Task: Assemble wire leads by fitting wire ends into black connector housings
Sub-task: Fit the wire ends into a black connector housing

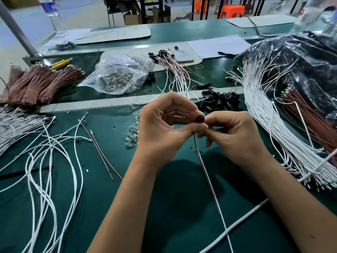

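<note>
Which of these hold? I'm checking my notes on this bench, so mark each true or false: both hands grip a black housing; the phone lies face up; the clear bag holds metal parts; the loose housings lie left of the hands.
1. Left hand and right hand pinch one small black connector housing: true.
2. White phone lies face up: false, its camera back shows.
3. Clear plastic bag holds silvery metal parts: true.
4. Loose black housings pile lies left of the hands: false, beyond them, rightward.

A factory assembly floor, this: a long green table [109, 179] heaped with bundled white wires [269, 114], bagged parts [118, 77], cardboard cartons [131, 17] behind, possibly stock.
</note>
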Action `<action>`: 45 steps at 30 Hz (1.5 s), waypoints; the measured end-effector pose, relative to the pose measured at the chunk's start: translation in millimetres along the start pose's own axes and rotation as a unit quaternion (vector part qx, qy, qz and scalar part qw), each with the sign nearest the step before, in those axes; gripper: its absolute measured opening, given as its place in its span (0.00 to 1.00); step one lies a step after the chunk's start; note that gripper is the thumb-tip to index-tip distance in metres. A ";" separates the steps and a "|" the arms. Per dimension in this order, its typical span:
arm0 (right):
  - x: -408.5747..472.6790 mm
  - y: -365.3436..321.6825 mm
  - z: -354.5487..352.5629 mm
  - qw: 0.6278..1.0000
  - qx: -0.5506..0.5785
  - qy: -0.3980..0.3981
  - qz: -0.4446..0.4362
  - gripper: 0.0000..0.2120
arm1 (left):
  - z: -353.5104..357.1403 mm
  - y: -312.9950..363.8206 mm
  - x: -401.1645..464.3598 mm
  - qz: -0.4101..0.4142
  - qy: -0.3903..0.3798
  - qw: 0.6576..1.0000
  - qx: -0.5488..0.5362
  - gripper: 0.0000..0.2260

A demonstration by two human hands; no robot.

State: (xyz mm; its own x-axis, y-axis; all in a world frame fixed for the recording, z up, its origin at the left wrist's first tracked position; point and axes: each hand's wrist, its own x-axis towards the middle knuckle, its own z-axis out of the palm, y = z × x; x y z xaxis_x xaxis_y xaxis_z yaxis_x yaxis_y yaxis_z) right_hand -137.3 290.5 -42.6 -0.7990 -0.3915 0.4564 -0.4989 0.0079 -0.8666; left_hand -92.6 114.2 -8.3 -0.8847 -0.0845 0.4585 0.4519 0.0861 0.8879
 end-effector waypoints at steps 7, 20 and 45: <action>-1.0 0.9 1.3 0.999 -0.028 0.018 -0.020 0.07 | 0.5 0.4 -0.4 0.003 -0.011 1.000 0.010 0.17; -0.5 -1.9 2.3 0.999 -0.034 0.034 -0.013 0.07 | 1.6 -1.3 -0.5 0.016 -0.005 1.000 0.001 0.17; -3.5 -3.3 -1.1 0.998 -0.056 0.003 0.006 0.08 | 5.8 -3.5 -1.7 -0.007 -0.010 0.998 -0.066 0.17</action>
State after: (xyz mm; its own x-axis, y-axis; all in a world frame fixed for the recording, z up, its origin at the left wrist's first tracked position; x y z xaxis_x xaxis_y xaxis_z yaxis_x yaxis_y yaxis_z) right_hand -133.3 292.8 -41.2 -0.8073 -0.3848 0.4475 -0.5232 0.1160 -0.8443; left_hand -93.3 119.9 -12.5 -0.8926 -0.0656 0.4461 0.4493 -0.0464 0.8922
